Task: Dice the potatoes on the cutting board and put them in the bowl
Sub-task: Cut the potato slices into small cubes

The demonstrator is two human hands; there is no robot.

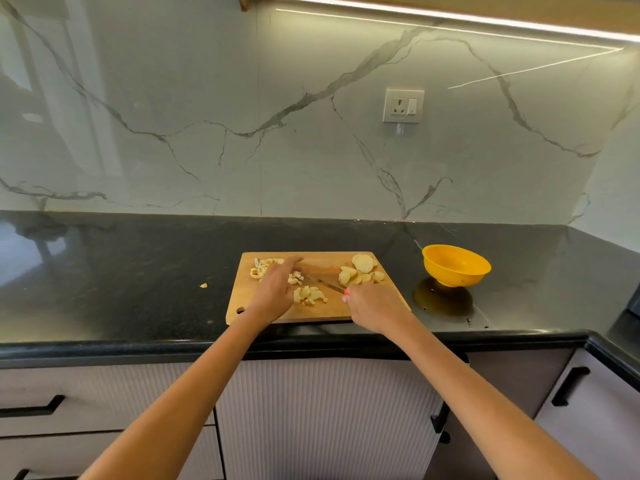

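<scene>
Wooden cutting board (311,308) carrying diced potato (309,295) and uncut slices (360,270); right hand (375,308) gripping knife (325,285), left hand (277,289) fingers spread over dice. Probably firm, wet, slippery: best scooped from beneath toward yellow bowl (455,266).

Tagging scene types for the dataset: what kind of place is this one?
Most likely a home kitchen. A dark stone countertop runs under a marble-look backsplash with a wall socket, with drawers below. A wooden cutting board with cut potatoes and a yellow bowl sit on it.
</scene>
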